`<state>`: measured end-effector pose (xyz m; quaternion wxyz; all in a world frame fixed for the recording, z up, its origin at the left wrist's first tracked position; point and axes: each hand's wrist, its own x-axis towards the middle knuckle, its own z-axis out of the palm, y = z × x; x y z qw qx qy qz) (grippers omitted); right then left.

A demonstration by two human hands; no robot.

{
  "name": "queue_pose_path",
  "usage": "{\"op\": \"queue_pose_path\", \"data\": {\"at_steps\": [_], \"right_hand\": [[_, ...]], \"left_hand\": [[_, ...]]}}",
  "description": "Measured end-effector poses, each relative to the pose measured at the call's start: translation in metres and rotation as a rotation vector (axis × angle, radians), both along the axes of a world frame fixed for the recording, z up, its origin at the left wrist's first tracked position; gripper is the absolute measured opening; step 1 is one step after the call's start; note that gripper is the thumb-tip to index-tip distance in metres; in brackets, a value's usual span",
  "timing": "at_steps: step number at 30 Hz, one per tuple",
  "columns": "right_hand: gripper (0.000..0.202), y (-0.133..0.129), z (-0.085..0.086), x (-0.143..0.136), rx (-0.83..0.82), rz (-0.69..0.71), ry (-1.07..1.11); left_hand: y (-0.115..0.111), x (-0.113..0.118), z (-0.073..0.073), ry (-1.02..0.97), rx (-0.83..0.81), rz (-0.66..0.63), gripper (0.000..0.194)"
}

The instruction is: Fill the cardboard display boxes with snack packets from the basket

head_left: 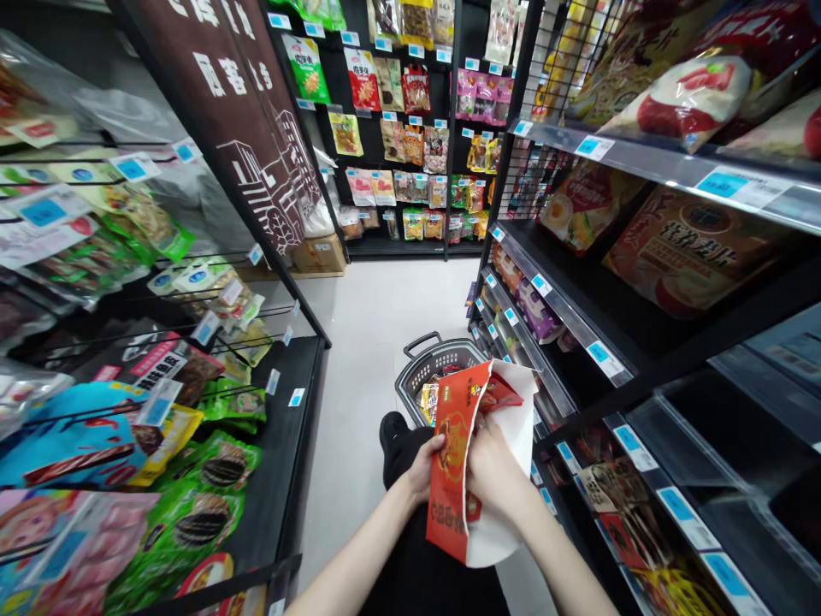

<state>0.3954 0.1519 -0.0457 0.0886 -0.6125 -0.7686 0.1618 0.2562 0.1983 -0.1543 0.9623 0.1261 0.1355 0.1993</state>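
An orange-red cardboard box (454, 462) with a torn, open side and white inner surface is held above my lap. My left hand (424, 466) grips its left edge, thumb on the printed face. My right hand (493, 462) reaches inside the box, its fingers hidden there, near red packets (499, 393). Whether those fingers hold a packet cannot be made out. Just beyond the box, a grey shopping basket (449, 352) with a raised handle stands on the floor, with some colourful packets (428, 400) in it.
Snack racks (292, 385) line the left side, with hanging bags. Shelves (577, 381) with price tags and bagged goods run along the right. A back rack (398, 253) of snacks closes the aisle, beside a brown carton (319, 255). A black shoe (392, 432) is left of the basket.
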Motion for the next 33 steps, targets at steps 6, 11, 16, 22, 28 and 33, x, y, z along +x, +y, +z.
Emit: {"op": "queue_pose_path", "data": {"at_steps": [6, 11, 16, 22, 28, 33], "right_hand": [[0.044, -0.010, 0.025, 0.011, -0.063, -0.057, 0.051], [0.022, -0.052, 0.069, 0.033, 0.111, 0.059, 0.136], [0.028, -0.081, 0.078, 0.066, 0.519, 0.076, 0.310], [0.013, -0.092, 0.045, 0.088, 0.556, -0.023, 1.113], [0.023, -0.090, 0.027, 0.081, 0.661, -0.293, 1.991], [0.027, -0.087, 0.005, 0.097, 0.471, -0.851, 2.045]], "left_hand": [[-0.002, 0.000, -0.003, -0.044, 0.007, 0.016, 0.044], [-0.001, 0.007, 0.007, -0.104, 0.016, 0.092, 0.053], [-0.001, 0.009, 0.016, -0.181, 0.010, 0.110, 0.058], [0.001, 0.008, 0.009, -0.230, 0.046, 0.108, 0.051], [0.003, 0.008, 0.004, -0.293, 0.077, 0.111, 0.054], [0.003, 0.007, 0.005, -0.332, 0.086, 0.123, 0.054]]}}
